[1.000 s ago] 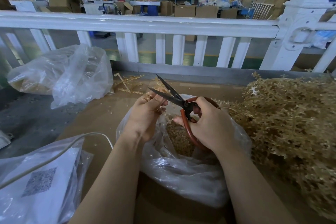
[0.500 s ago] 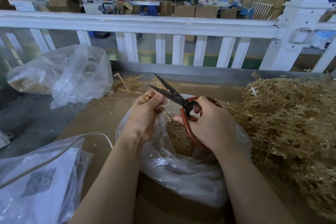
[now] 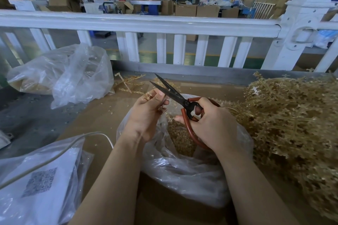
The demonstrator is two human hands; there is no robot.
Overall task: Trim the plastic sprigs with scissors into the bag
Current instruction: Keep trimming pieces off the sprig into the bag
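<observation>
My right hand [image 3: 210, 124] grips the red-handled scissors [image 3: 175, 95], whose dark blades stand slightly apart and point up and to the left. My left hand [image 3: 146, 113] pinches a small tan plastic sprig [image 3: 148, 96] right at the blades. Both hands hover over an open clear plastic bag [image 3: 182, 173] with a heap of tan cut pieces [image 3: 180, 137] inside. A big pile of untrimmed tan sprigs [image 3: 292, 124] lies to the right of the bag.
A second clear bag [image 3: 69, 73] with tan bits lies at the back left. A bag holding a QR-code sheet [image 3: 36, 184] and a white cable [image 3: 54, 155] sit at front left. Loose sprigs [image 3: 128, 82] lie by the white railing [image 3: 164, 23].
The scissors and both hands have lifted slightly, and the blades have narrowed a little around the sprig. The bag and the pile have not moved.
</observation>
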